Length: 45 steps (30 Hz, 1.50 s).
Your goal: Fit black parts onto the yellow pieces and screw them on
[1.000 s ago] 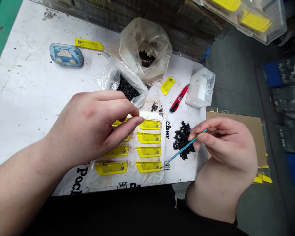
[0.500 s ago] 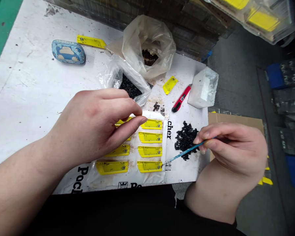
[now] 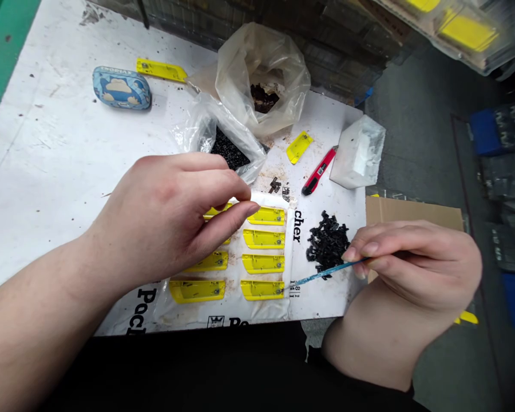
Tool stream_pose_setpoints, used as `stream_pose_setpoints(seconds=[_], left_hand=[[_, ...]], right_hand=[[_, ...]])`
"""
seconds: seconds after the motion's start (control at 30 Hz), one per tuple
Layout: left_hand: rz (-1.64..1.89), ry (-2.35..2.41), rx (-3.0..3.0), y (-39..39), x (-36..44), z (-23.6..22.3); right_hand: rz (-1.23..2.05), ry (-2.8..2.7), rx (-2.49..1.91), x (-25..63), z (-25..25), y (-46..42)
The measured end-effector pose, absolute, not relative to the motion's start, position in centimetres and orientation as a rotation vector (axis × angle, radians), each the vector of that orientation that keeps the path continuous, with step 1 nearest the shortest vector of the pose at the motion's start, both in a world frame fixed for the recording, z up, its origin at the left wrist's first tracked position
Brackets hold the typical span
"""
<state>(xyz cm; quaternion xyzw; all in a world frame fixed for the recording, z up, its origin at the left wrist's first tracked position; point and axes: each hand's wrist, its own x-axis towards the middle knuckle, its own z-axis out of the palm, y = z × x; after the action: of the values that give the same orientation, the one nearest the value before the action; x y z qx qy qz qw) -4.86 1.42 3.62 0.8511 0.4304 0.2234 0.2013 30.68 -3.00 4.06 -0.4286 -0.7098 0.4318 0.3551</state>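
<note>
My right hand [image 3: 420, 257] pinches a thin blue stick [image 3: 326, 274], its paint worn pale toward the far end. The stick's fine dark tip reaches the right end of the nearest yellow plastic part [image 3: 261, 290] in the right column. My left hand [image 3: 184, 212] hovers over the left column, thumb and forefinger drawn together; whether anything is between them I cannot make out. It partly hides several yellow parts, such as the front left one [image 3: 197, 290]. The parts lie in two columns on a white plastic sheet [image 3: 234, 312]. Right of them is a pile of small black pieces [image 3: 326, 240].
Behind my left hand stand a bag of black bits [image 3: 229, 150] and a larger open plastic bag [image 3: 264, 68]. A red cutter knife [image 3: 320, 170], a translucent block [image 3: 358, 153] and a loose yellow part [image 3: 299, 147] lie at back right. A blue case [image 3: 121, 88] sits at back left.
My right hand has moved right and slightly down, and the stick now lies at a flatter angle, its tip still by the same yellow part. My left hand keeps its pose; the view has shifted slightly.
</note>
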Motion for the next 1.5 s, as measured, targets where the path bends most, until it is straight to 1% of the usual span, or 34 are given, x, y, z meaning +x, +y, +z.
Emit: stream_pose_setpoints(seconds=[0.2,0.3,0.47,0.6,0.73,0.93,1.07,1.13,1.23,1.4,1.5], left_hand=[[0.609,1.200,2.390,1.4,-4.9,3.6],[0.628,1.188,2.385,1.5,-4.9,3.5],[0.644,1.146,2.389,1.6,-5.0,3.3],[0.684,1.098,2.407,1.6,-5.2,3.1],[0.717,1.120,2.375,1.8,-5.5,2.9],[0.762,1.206,2.310,2.2,-6.1,2.7],[0.749,1.172,2.299,2.1,-6.2,2.2],[0.754,1.148,2.294,2.1,-6.1,2.1],[0.763,1.131,2.299,1.9,-6.0,2.0],[0.771,1.137,2.332,1.9,-5.9,2.0],[0.769,1.140,2.343,1.8,-5.8,2.1]], right_hand=[[1.137,-1.886,-1.075,31.5,3.8,-3.2],[1.085,-1.826,-1.091,32.0,3.1,-3.7],[0.889,-1.511,-1.131,31.7,2.3,-4.1],[0.860,-1.250,-1.161,30.7,2.2,-3.5],[0.810,-1.146,-1.099,30.5,2.0,-2.4],[0.533,-0.936,-1.077,30.0,2.1,-2.0],[0.191,-0.781,-1.187,29.5,1.8,-2.8],[0.094,-0.738,-1.239,29.4,1.4,-3.2],[0.093,-0.756,-1.321,29.5,0.6,-4.0],[0.044,-0.931,-1.682,30.0,-0.9,-5.4],[0.045,-0.977,-1.748,30.3,-1.6,-5.8]])
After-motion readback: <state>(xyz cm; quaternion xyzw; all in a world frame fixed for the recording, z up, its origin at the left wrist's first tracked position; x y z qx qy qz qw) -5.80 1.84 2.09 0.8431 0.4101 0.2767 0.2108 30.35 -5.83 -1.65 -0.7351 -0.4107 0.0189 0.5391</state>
